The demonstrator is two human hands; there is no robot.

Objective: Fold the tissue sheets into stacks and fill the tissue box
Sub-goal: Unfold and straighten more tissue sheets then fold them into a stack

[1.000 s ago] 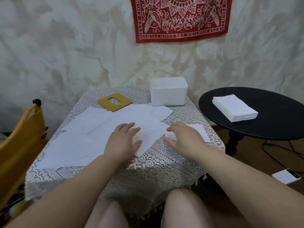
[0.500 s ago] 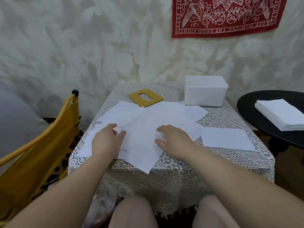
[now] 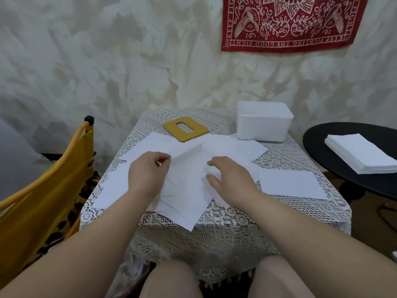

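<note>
Head view | left hand (image 3: 148,177) pinches raised sheet (image 3: 187,179) edge, mid-table | right hand (image 3: 232,179) rests on the sheet, fingers loosely curled | sheet white, creased, overhanging table (image 3: 225,224) near edge | box (image 3: 264,123) at far right corner

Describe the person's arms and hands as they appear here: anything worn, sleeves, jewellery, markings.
Both forearms enter from the bottom of the view, bare along all that shows; no sleeve appears anywhere in frame. The left hand and right hand wear no gloves, and no ring, watch, bracelet or marking shows on the visible backs of the hands or wrists. The nails are mostly hidden.
</note>
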